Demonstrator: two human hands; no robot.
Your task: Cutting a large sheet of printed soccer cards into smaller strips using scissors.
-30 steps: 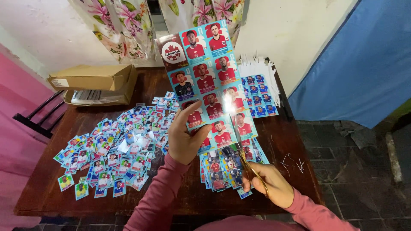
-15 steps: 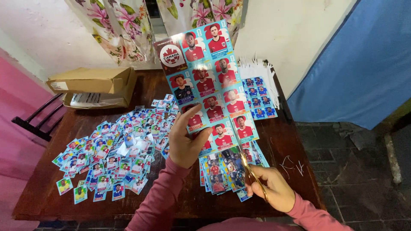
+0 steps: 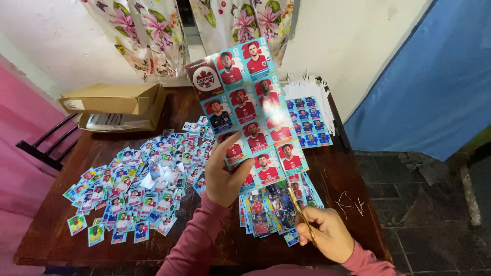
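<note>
Your left hand (image 3: 225, 176) pinches the lower left edge of a sticker sheet (image 3: 250, 107), thumb on the front, fingers behind. The sheet is held up off the table (image 3: 353, 184), tilted, its top toward 12 o'clock; it carries portraits in red shirts on a light blue ground.

Your right hand (image 3: 330, 235), at 4 o'clock from the left, is closed around the handles of gold scissors (image 3: 299, 214). The blades point up toward 11 o'clock, their tips at the bottom edge of the sheet. Whether the blades are parted, you cannot tell.

Under the sheet, between your hands, lies a stack of other sheets (image 3: 268, 207). At 9 o'clock from the left hand, cut stickers (image 3: 138, 189) are spread loosely over the dark wood. At 10 o'clock stand two flat cardboard boxes (image 3: 115, 105). At 1 o'clock lies a blue sheet (image 3: 307, 120), with white paper strips (image 3: 307, 84) just beyond it. Thin trimmings (image 3: 350, 202) lie at 3 o'clock near the table edge.
</note>
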